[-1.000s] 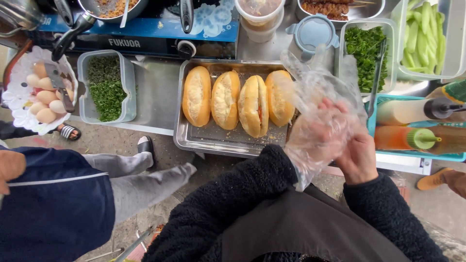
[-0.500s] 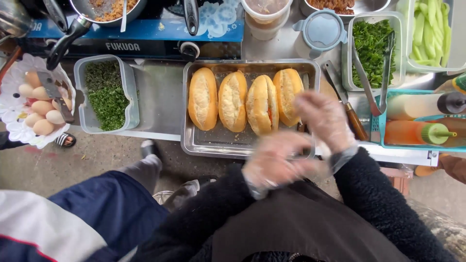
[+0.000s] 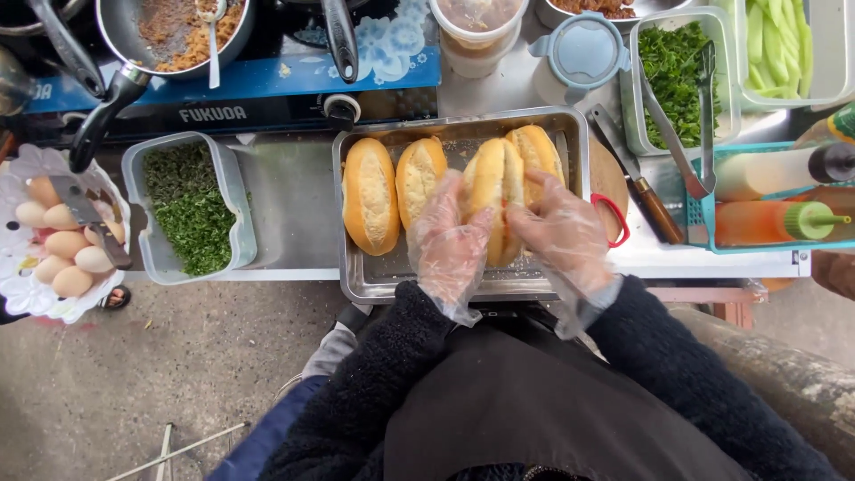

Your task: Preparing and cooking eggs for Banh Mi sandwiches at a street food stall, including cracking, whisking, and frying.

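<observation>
Both my hands wear thin clear plastic gloves. My left hand (image 3: 448, 242) and my right hand (image 3: 563, 230) grip one split bread roll (image 3: 495, 183) from either side, third from the left in the steel tray (image 3: 374, 283). Two other rolls (image 3: 370, 193) lie to its left, and another roll (image 3: 538, 148) sits behind my right hand. My dark fuzzy sleeves reach in from the bottom.
A tub of chopped herbs (image 3: 187, 207) stands left of the tray, and eggs in a basket (image 3: 55, 242) lie further left. Pans (image 3: 178, 31) sit on the blue stove at the back. Tongs (image 3: 699, 107), greens, sauce bottles (image 3: 775, 223) and a knife (image 3: 641, 187) are to the right.
Both hands, which were pulling on the gloves in front of the tray, have moved forward over it and taken hold of the third roll. The person in blue at left has left view.
</observation>
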